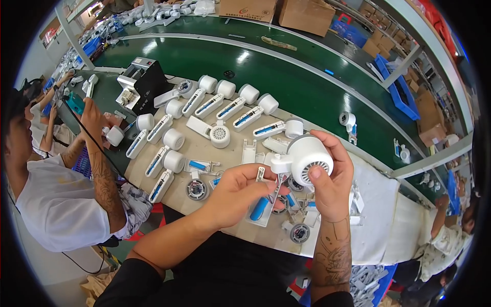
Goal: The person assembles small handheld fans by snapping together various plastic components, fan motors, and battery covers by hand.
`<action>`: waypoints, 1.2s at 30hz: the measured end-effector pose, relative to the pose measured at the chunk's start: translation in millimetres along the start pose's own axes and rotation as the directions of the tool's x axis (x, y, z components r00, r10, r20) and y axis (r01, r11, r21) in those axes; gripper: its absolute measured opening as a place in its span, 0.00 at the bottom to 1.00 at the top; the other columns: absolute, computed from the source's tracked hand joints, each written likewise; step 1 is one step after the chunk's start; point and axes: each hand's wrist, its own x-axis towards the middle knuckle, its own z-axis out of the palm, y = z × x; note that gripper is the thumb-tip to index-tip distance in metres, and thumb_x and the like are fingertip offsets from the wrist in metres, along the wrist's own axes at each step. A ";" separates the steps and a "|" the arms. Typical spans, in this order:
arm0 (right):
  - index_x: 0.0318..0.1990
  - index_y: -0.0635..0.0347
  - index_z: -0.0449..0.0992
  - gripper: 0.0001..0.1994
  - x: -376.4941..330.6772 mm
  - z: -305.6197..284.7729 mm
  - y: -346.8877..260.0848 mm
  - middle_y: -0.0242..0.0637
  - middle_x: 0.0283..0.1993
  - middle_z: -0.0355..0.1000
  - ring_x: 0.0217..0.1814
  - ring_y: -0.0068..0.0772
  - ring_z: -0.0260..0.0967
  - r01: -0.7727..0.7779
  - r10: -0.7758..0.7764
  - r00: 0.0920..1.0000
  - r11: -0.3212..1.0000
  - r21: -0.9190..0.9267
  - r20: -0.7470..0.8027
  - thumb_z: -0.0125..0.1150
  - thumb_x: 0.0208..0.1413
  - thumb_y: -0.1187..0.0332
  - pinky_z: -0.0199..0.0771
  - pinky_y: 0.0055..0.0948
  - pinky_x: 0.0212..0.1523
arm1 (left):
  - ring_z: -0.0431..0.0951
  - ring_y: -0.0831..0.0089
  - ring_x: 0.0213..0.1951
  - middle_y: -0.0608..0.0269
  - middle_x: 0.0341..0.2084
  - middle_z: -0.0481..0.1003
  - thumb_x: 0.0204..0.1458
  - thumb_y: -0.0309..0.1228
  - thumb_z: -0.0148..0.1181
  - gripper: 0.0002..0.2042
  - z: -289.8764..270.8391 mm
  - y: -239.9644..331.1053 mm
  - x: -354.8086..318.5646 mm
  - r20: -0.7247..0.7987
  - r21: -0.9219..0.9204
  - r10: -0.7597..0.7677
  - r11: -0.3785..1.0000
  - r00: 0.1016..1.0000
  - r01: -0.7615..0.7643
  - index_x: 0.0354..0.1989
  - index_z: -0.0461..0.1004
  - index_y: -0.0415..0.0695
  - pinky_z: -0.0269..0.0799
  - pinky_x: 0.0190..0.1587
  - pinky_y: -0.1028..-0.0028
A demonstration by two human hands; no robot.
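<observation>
A white handheld fan with a round slotted head is between my two hands, above the bench. My right hand is closed round the head, its thumb on the slotted end. The handle hangs down without its cover, and a blue battery and thin wires show inside. My left hand pinches the upper handle beside the wires; its fingertips are partly hidden. Below lie open fan parts with blue batteries and round motor housings.
White fans with open handles stand in rows on the bench. A black machine sits at the far left, near a green conveyor belt. Co-workers are at left and right. Blue bins stand at right.
</observation>
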 end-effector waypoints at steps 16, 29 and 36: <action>0.56 0.68 0.73 0.34 31.0 -20.4 -43.8 0.38 0.46 0.77 0.48 0.26 0.74 -0.358 0.431 0.780 0.902 -0.241 0.454 0.79 0.41 0.62 0.74 0.25 0.49 | 0.81 0.78 0.32 0.57 0.33 0.81 0.55 0.23 0.64 0.09 12.9 6.7 -13.6 0.120 0.219 -0.119 0.971 0.986 0.091 0.43 0.77 0.34 0.79 0.35 0.78; 0.54 0.71 0.74 0.28 58.0 -18.5 -36.4 0.39 0.44 0.78 0.44 0.23 0.75 -0.356 0.575 0.629 0.811 -0.464 0.523 0.77 0.46 0.69 0.77 0.24 0.47 | 0.81 0.77 0.33 0.59 0.33 0.80 0.56 0.26 0.65 0.11 10.4 -8.1 -6.1 0.082 0.337 -0.077 0.940 0.994 0.045 0.44 0.76 0.33 0.80 0.38 0.77; 0.51 0.61 0.78 0.17 59.9 -61.4 11.5 0.31 0.37 0.78 0.38 0.18 0.72 -0.109 0.204 0.973 0.815 -0.569 0.107 0.69 0.56 0.66 0.73 0.23 0.42 | 0.82 0.67 0.39 0.53 0.36 0.80 0.64 0.34 0.54 0.14 -28.6 -10.2 -13.6 -0.056 0.101 0.012 0.995 0.998 -0.007 0.47 0.75 0.34 0.77 0.45 0.69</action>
